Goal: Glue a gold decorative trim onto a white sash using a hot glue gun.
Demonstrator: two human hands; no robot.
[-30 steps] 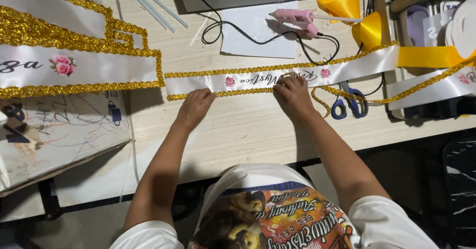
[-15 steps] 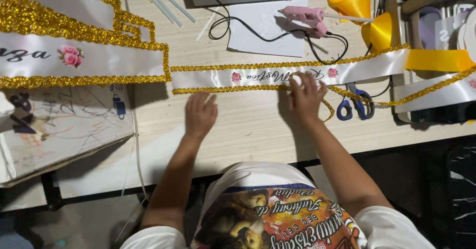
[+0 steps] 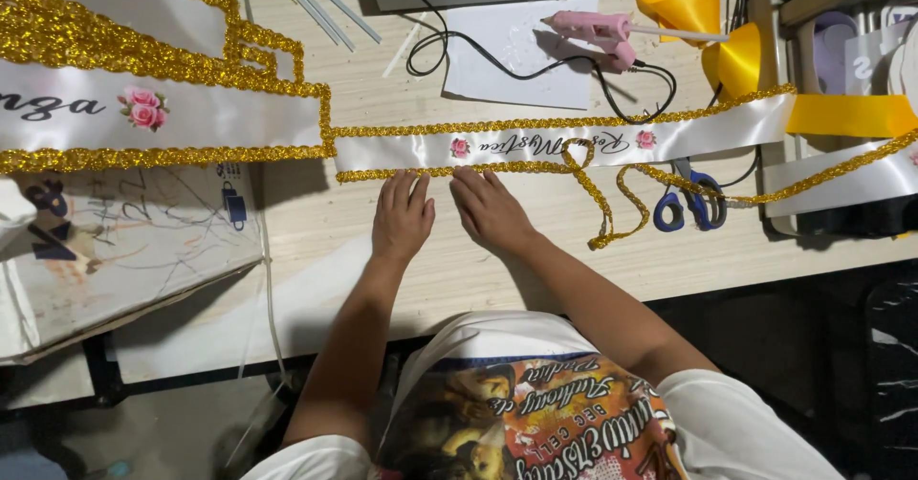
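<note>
The white sash lies with its long axis left to right across the middle of the frame, just above both hands. The left hand and right hand press flat, grip released, fingertips on its lower gold trim — loose trim loops right, toward the scissors; bare table lies below.
</note>
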